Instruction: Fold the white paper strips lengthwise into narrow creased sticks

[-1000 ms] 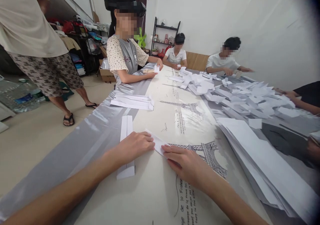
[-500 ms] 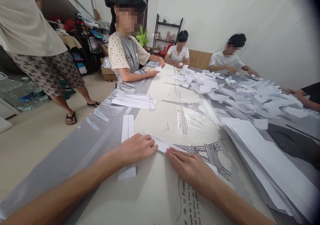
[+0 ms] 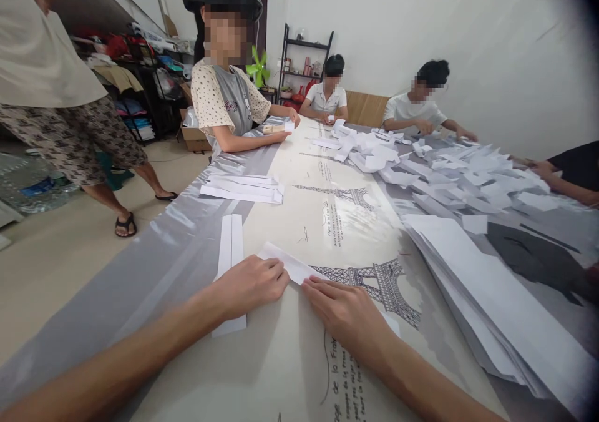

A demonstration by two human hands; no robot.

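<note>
A folded white paper strip (image 3: 296, 268) lies at a slant on the printed table cover, between my two hands. My left hand (image 3: 255, 286) has its fingers curled and closed on the strip's near edge. With fingers pressed together, my right hand (image 3: 346, 313) pins the strip further along; a white end of paper shows past its far side. Beside and partly under my left wrist is a pair of long folded strips (image 3: 231, 241). More folded strips (image 3: 243, 188) sit in a flat bundle beyond them.
A stack of large white sheets (image 3: 468, 284) lies on the right, near a dark cloth-like item (image 3: 528, 256). Behind it spreads a heap of folded paper pieces (image 3: 449, 166). Several people sit or stand around the table; one (image 3: 229, 103) at the left holds a small paper-topped bundle.
The whole scene has slid slightly left as my head turned. The strip's far end shows wider beyond my left fingers. Both hands stay on the paper.
</note>
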